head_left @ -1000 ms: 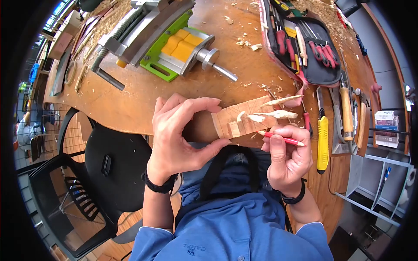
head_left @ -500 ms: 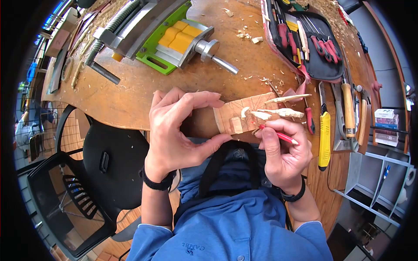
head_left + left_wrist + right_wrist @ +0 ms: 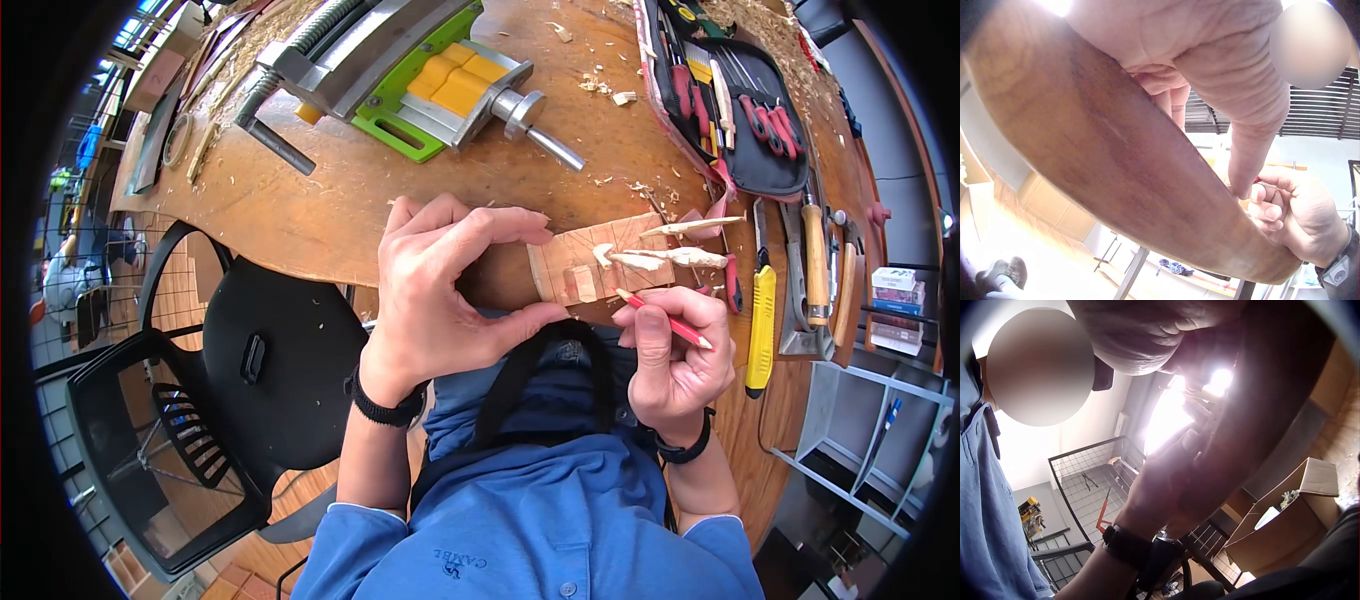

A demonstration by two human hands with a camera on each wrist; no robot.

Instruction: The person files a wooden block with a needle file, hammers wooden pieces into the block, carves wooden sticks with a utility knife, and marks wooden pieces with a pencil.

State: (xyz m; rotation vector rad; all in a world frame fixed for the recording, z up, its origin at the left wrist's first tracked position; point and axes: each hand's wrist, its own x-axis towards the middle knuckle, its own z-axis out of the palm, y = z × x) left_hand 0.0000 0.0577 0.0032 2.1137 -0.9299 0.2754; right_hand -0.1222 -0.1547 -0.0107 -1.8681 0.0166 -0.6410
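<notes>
A flat wooden board [image 3: 560, 262] with pencil lines lies at the table's front edge in the head view. My left hand [image 3: 440, 285] curves around its left end, thumb at the near edge and forefinger by the far corner. A red pencil [image 3: 685, 331], bare wood at both ends, is pinched in my right hand [image 3: 680, 360]. Its upper-left tip meets the board near a small light wood block [image 3: 580, 284]. On the board's right part lie a curved chip [image 3: 603, 255] and pale whittled wood pieces [image 3: 695, 257]. In the left wrist view, the tabletop [image 3: 1129, 162] hides most of the work.
A vise [image 3: 450, 95] with yellow jaw pads stands at the back left. Toward the right are an unzipped tool case [image 3: 760, 150], a yellow utility knife [image 3: 762, 330] and a wooden-handled tool [image 3: 815, 260]. Shavings [image 3: 610, 90] litter the table. A black chair [image 3: 275, 360] stands at left.
The whole head view has shifted, with the scene sliding right. My right hand has moved the pencil tip from the board's near edge inward, closer to the small block. My left hand keeps its place.
</notes>
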